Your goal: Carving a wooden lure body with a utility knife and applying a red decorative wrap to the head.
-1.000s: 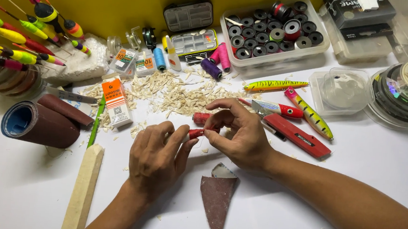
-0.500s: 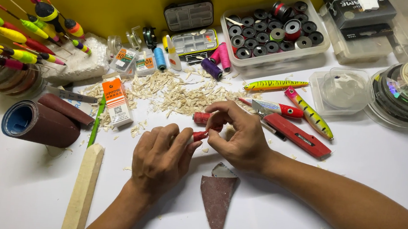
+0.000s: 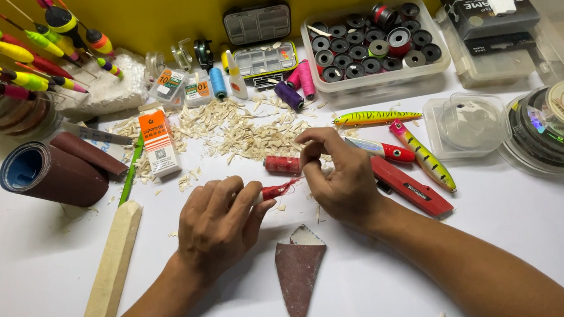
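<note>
Left hand (image 3: 220, 224) has its fingers pinched round a small red-wrapped piece (image 3: 273, 191) just over the desk (image 3: 378, 300). Right hand (image 3: 341, 176) fingers are pinched narrow on the thread beside it, with the red spool (image 3: 282, 164) lying just behind and sandpaper (image 3: 298, 274) in front.

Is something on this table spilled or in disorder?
Yes. Pale wood shavings lie scattered over the white table, behind the red thread spool and among the small boxes. Nothing looks broken.
</note>
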